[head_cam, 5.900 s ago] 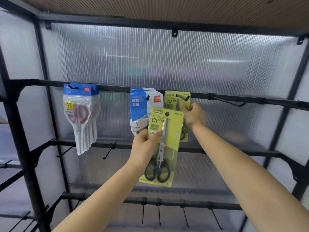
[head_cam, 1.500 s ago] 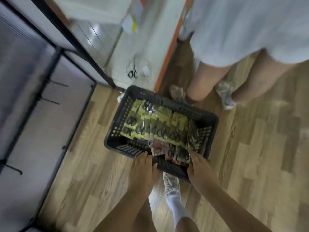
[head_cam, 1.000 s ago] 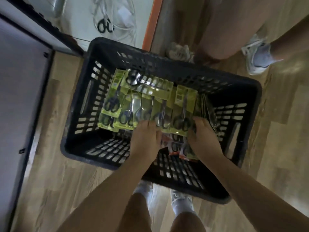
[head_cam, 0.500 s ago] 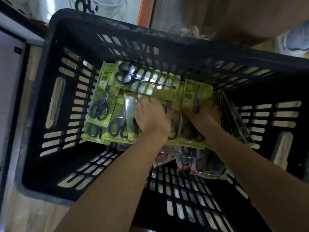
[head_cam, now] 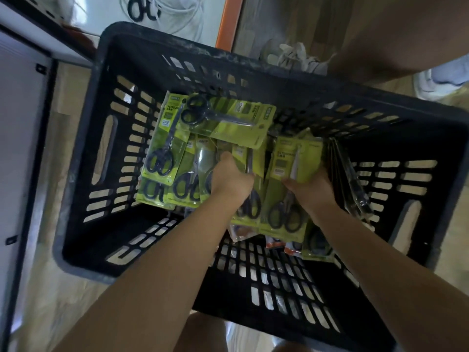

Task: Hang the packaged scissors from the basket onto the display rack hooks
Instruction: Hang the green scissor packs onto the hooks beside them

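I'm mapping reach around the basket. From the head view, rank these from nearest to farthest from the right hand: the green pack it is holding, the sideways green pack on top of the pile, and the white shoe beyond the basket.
1. Green pack: in the right hand, touching it.
2. Sideways pack: up and to the left, atop the pile near the basket's far wall.
3. White shoe: outside, past the far rim, on the floor.

Both hands now reach deeper into the basket (head_cam: 106,153): left hand (head_cam: 229,175) among middle packs, right hand (head_cam: 311,186) gripping the three-o'clock scissors pack (head_cam: 295,161), lifted slightly.
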